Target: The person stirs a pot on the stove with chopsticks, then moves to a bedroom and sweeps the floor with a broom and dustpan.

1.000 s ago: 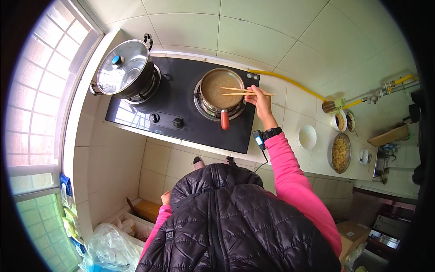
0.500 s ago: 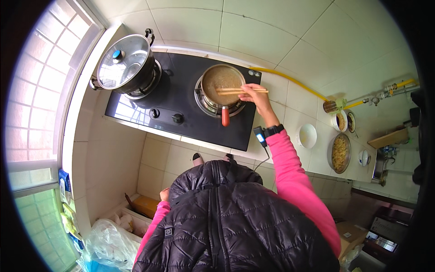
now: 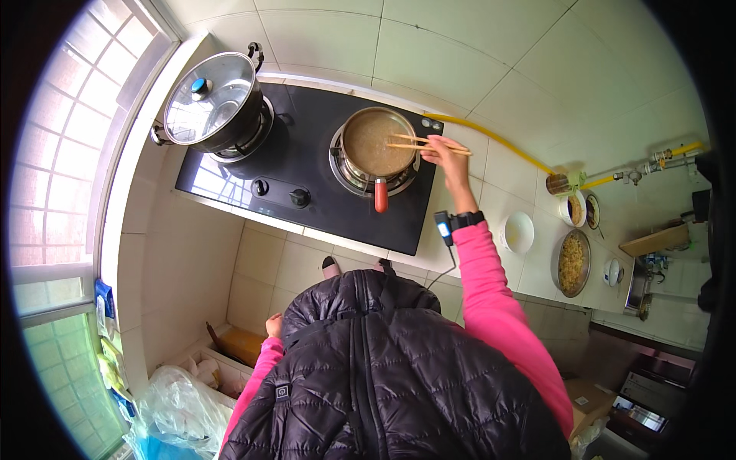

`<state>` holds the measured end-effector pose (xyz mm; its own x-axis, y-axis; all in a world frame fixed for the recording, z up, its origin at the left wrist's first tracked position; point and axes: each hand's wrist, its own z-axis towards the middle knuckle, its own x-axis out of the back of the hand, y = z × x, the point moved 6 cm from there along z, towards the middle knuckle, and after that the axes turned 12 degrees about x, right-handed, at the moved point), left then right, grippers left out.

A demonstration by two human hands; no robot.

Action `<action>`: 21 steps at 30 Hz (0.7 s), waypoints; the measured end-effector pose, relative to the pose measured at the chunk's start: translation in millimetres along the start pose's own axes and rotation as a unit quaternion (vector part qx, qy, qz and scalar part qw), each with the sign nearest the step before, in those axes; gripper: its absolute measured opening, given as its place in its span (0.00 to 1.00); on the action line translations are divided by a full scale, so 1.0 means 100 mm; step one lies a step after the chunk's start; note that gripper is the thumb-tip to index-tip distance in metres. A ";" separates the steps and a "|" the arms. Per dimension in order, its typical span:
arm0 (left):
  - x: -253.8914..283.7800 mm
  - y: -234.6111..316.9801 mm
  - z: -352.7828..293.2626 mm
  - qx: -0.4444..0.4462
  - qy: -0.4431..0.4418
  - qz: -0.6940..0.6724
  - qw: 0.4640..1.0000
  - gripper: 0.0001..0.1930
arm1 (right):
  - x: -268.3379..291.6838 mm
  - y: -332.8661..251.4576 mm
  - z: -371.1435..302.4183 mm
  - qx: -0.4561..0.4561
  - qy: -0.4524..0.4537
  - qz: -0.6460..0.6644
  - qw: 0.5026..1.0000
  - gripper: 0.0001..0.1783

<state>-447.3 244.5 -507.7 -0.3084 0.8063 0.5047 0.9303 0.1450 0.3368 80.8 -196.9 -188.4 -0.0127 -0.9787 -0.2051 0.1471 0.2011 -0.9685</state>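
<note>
My right hand (image 3: 447,159) is closed around a pair of wooden chopsticks (image 3: 429,145), whose tips are spread apart over the saucepan (image 3: 381,113). A cloudy light-brown liquid fills much of this pan, which sits on the right burner with its red handle (image 3: 381,196) turned toward me. Low at my left side hangs my left hand (image 3: 274,325), close against the dark padded jacket. Its fingers are mostly hidden, and nothing shows in it.
A large lidded pot (image 3: 211,103) stands on the left burner of the black stove (image 3: 307,130). Right of the stove are a white bowl (image 3: 517,231) and a metal basin (image 3: 586,264) of yellowish food. A yellow hose (image 3: 498,136) runs along the wall. Plastic bags (image 3: 180,406) lie low at left.
My right hand has shifted slightly right, drawing the chopsticks toward the pan's right side. Their tips, close together before, are now apart. My left hand stays low at my side.
</note>
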 end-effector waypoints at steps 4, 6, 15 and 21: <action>0.02 -0.06 0.03 -0.007 0.029 0.102 0.994 0.14 | -0.17 0.12 -0.06 -0.110 -0.136 0.006 0.985 0.12; 0.01 -0.06 0.06 -0.019 0.011 0.025 0.999 0.14 | -0.07 0.12 -0.03 -0.094 -0.058 -0.047 0.993 0.11; -0.04 0.01 0.15 -0.151 -0.004 0.154 0.976 0.12 | -0.04 0.14 -0.03 -0.126 -0.040 -0.106 0.986 0.10; -0.09 0.06 0.41 -0.179 -0.029 0.096 0.979 0.12 | -0.18 0.11 0.00 -0.020 -0.119 0.057 0.991 0.09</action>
<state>-431.1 261.5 -542.9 -0.1135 0.8319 0.5432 0.8382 -0.2134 0.5019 82.4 -176.9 -195.6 0.2360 -0.9311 -0.2782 0.0947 0.3070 -0.9470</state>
